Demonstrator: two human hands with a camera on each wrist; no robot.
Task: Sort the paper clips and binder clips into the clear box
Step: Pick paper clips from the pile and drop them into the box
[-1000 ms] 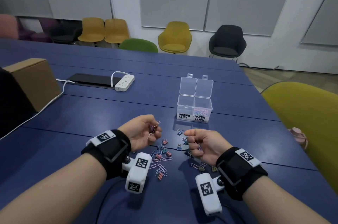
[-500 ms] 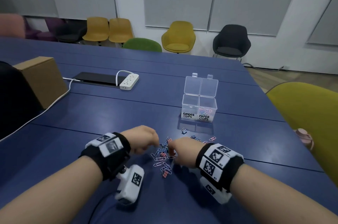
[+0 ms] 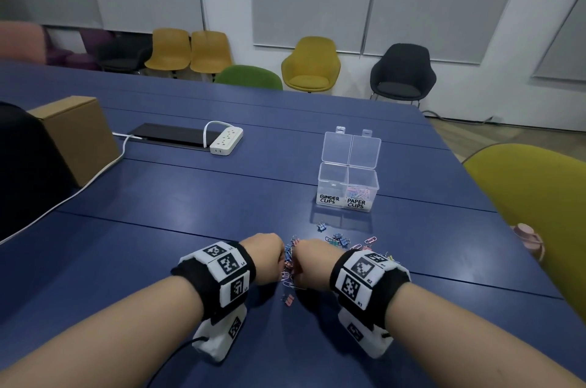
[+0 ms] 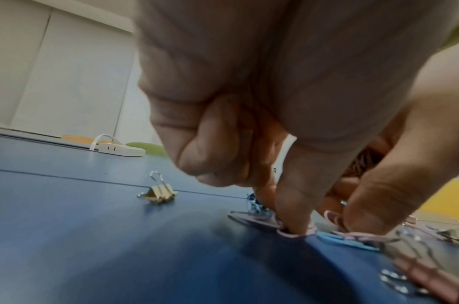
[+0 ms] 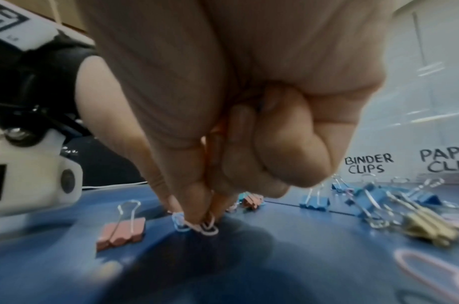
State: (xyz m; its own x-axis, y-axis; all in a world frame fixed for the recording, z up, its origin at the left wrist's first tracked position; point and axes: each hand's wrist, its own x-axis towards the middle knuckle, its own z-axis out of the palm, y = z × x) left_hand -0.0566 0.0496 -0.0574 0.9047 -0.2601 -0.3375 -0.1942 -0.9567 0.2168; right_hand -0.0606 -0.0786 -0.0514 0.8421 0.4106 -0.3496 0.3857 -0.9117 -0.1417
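Note:
The clear box (image 3: pixel 347 184) stands open on the blue table, labelled BINDER CLIPS on its left half and PAPER CLIPS on its right; coloured paper clips lie in the right half. A loose pile of clips (image 3: pixel 339 240) lies in front of it. Both hands are palm down on the pile's near side. My left hand (image 3: pixel 263 257) has thumb and forefinger tips (image 4: pixel 296 226) down on pink paper clips (image 4: pixel 335 236), the other fingers curled. My right hand (image 3: pixel 312 260) pinches a pale paper clip (image 5: pixel 207 226) on the table. A pink binder clip (image 5: pixel 122 230) lies just left of it.
A gold binder clip (image 4: pixel 159 193) lies apart, left of the left hand. Blue binder clips (image 5: pixel 314 200) sit between the right hand and the box. A white power strip (image 3: pixel 225 140) and a cardboard box (image 3: pixel 76 134) are far left; a yellow-green chair (image 3: pixel 532 213) is at the right.
Both hands turned from palm up to palm down and dropped onto the clip pile, fingertips now on the table. The clear box has not moved.

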